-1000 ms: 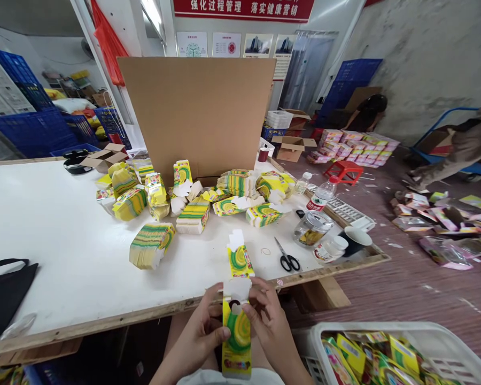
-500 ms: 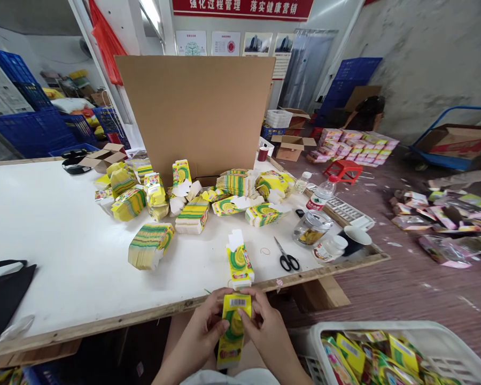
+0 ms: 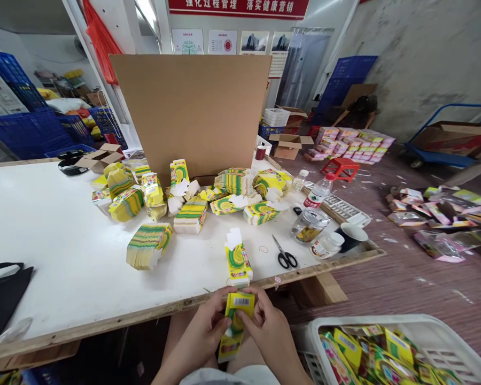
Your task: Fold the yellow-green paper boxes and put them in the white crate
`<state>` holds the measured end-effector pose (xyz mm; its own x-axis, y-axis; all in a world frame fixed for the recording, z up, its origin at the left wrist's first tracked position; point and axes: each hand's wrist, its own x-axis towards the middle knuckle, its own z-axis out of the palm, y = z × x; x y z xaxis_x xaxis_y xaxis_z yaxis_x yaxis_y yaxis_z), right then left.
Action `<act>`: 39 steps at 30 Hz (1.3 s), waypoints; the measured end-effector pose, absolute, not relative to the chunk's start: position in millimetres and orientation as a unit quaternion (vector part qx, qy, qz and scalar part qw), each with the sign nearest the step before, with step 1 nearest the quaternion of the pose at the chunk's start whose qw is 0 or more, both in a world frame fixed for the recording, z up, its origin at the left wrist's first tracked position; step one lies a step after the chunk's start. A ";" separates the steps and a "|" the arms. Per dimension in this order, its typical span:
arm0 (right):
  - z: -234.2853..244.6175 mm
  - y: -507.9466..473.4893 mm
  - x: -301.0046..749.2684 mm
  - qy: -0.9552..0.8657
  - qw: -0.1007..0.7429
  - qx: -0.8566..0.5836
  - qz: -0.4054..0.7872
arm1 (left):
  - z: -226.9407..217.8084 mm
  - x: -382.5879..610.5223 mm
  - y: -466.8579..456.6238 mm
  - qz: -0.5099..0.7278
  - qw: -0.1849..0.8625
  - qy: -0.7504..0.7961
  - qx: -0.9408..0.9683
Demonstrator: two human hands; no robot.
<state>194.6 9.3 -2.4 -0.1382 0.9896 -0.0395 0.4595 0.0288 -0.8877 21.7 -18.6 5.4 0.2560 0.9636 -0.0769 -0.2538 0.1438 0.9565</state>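
Note:
Both my hands hold one small yellow-green carton upright just below the table's front edge. My left hand grips its left side; my right hand pinches the top, where a barcode flap is folded shut. Directly ahead on the white table lies a short stack of flat cartons with a white flap showing. Further back, several bundles of flat yellow-green cartons lie scattered in front of an upright brown cardboard sheet.
A white basket of finished cartons stands at my lower right. Scissors, a glass jar, a water bottle and a dark cup sit at the table's right end. A black bag lies left.
The carton's white top flap, open a second ago, is folded shut with the barcode on top. I have tilted the carton and brought it closer to the table edge.

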 end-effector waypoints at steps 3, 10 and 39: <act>0.4 7.0 193.0 -0.643 0.345 -0.531 0.430 | 4.9 22.3 -14.4 0.476 0.649 0.387 0.450; 5.4 10.6 192.6 -0.627 0.395 -0.494 0.454 | 16.7 20.0 -8.8 0.483 0.660 0.382 0.430; 6.3 18.0 281.9 -0.640 0.252 -0.632 0.356 | -61.5 32.9 53.2 0.345 0.285 0.531 0.720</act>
